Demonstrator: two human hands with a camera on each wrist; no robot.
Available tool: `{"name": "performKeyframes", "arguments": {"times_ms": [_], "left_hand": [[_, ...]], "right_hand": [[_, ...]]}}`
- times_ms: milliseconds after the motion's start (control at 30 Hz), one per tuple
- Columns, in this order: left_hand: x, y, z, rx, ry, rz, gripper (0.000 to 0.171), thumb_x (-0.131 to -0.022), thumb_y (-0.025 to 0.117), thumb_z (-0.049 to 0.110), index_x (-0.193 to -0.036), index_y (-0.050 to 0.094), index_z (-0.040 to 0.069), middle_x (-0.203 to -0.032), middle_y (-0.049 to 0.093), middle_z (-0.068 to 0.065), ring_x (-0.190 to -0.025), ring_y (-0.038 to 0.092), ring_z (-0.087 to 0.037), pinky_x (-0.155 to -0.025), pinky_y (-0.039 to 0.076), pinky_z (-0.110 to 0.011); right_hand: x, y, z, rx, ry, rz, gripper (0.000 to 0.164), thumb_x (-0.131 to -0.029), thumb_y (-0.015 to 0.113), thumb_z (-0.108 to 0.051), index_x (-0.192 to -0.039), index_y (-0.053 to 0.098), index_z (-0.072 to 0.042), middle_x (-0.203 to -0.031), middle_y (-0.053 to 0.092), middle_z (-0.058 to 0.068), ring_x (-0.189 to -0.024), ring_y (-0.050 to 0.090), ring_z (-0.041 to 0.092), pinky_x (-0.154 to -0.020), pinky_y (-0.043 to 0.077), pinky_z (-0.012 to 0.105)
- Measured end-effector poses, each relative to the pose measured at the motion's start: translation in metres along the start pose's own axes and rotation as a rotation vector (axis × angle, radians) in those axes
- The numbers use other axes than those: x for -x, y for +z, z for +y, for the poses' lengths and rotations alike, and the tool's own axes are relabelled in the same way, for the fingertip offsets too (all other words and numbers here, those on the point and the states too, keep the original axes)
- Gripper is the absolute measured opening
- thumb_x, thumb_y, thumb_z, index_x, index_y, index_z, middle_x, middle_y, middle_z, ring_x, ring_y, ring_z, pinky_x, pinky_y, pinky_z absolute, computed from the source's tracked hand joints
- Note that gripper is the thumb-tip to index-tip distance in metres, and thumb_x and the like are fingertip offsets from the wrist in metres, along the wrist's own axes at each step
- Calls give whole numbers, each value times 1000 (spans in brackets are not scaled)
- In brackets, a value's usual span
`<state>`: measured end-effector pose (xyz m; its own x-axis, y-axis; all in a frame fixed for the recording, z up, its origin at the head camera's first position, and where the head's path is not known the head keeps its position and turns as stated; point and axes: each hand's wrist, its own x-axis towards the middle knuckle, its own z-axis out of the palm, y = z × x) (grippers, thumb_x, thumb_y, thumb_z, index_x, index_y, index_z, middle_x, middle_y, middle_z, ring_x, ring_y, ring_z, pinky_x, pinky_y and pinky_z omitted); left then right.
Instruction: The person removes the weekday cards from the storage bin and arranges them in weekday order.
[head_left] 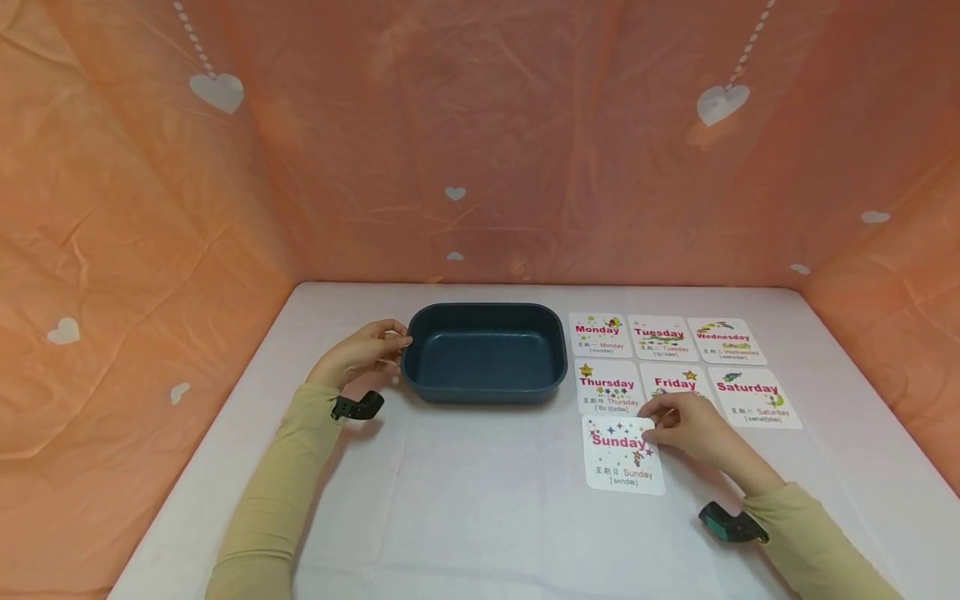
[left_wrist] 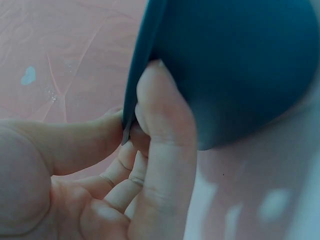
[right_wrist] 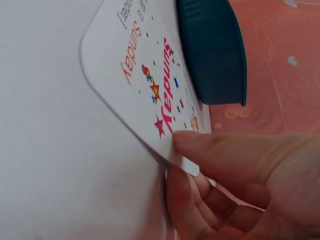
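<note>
A dark blue plastic basin [head_left: 483,393] stands on the white table. My left hand [head_left: 365,350] pinches its left rim between thumb and forefinger; the left wrist view shows the thumb and a finger on either side of the basin wall [left_wrist: 230,65]. My right hand [head_left: 693,425] pinches the upper right edge of the Sunday card [head_left: 622,475], thumb on top and fingers beneath. In the right wrist view the Sunday card [right_wrist: 120,75] is tilted, and its near edge appears raised off the table. Its far edge is hard to judge.
Above the Sunday card lie the Monday [head_left: 600,336], Tuesday [head_left: 660,338], Wednesday [head_left: 727,342], Thursday [head_left: 607,387], Friday [head_left: 675,382] and Saturday [head_left: 754,399] cards in two rows. My right hand partly covers Friday. An orange curtain [head_left: 525,150] with white hearts surrounds the table [head_left: 465,508].
</note>
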<state>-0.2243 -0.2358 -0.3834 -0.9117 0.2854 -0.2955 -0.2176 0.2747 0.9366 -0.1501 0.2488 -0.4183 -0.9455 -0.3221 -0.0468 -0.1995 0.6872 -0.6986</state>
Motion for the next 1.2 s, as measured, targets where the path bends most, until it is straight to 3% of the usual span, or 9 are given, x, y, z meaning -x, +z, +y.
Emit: {"name": "performKeyframes", "arguments": {"times_ms": [1200], "left_hand": [[2,0,0,-6,-8,1,21,-100,53,17,-108,42,1,-83,50,-11,-69,56,-24,-74,50,-44]], "right_hand": [[2,7,-1,44,-11,71,21,-70,81,-2,-87,68,-1,-73,58,0,-66,51,15,-58,43,24]]}}
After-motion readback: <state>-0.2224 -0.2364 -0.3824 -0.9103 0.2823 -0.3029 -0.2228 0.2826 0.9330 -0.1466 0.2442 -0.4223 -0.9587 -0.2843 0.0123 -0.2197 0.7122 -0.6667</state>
